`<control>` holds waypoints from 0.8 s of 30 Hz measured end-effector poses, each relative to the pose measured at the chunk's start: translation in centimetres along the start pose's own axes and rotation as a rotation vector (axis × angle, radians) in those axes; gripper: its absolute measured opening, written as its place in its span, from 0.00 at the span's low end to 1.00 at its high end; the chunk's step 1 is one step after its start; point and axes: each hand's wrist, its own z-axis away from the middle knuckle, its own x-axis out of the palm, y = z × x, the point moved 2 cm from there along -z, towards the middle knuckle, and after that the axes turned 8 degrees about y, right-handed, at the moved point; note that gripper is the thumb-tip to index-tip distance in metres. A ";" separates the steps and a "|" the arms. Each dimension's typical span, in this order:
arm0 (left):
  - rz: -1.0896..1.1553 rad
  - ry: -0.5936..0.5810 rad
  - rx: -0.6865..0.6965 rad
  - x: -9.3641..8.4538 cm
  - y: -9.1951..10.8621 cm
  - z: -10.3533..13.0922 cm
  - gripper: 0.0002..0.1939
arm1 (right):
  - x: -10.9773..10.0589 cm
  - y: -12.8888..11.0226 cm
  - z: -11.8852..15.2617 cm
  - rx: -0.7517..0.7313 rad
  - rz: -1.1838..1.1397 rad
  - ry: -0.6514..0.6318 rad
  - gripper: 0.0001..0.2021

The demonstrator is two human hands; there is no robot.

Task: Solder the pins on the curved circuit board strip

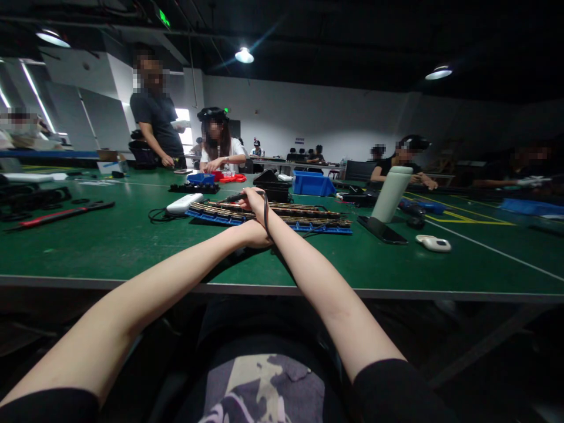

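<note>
My right hand (254, 201) is closed around a dark pen-like tool (232, 198), pointing left over the strips. From it a black cable (266, 217) drapes over my right wrist. My forearms cross, and my left hand (257, 234) rests at the near edge of the strips, under my right wrist, its fingers hidden. Long blue and black strips with gold-coloured lines (304, 220) lie side by side beneath and around both hands. Just left of the strips is a white rounded device (184, 203) with a thin black cord.
On the green table (132, 249), a pale green bottle (392, 194), a black phone (382, 230) and a white case (434, 243) stand to the right. A blue bin (312, 183) sits behind the strips. Red-handled tool (57, 215) lies left. Several people work across the table.
</note>
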 end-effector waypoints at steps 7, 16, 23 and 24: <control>0.044 -0.016 -0.004 -0.1 0.0 0.0 0.16 | -0.1 -0.1 -0.1 -0.045 -0.037 0.037 0.10; 0.048 0.002 -0.033 -1.0 0.6 0.1 0.14 | -0.8 0.3 -0.7 -0.116 0.000 0.172 0.08; 0.073 -0.002 -0.049 -0.8 0.6 0.1 0.15 | -0.9 0.6 -1.3 -0.128 0.050 0.226 0.08; 0.076 -0.004 -0.050 -0.9 0.6 0.2 0.15 | -0.9 0.6 -1.4 -0.127 0.060 0.239 0.08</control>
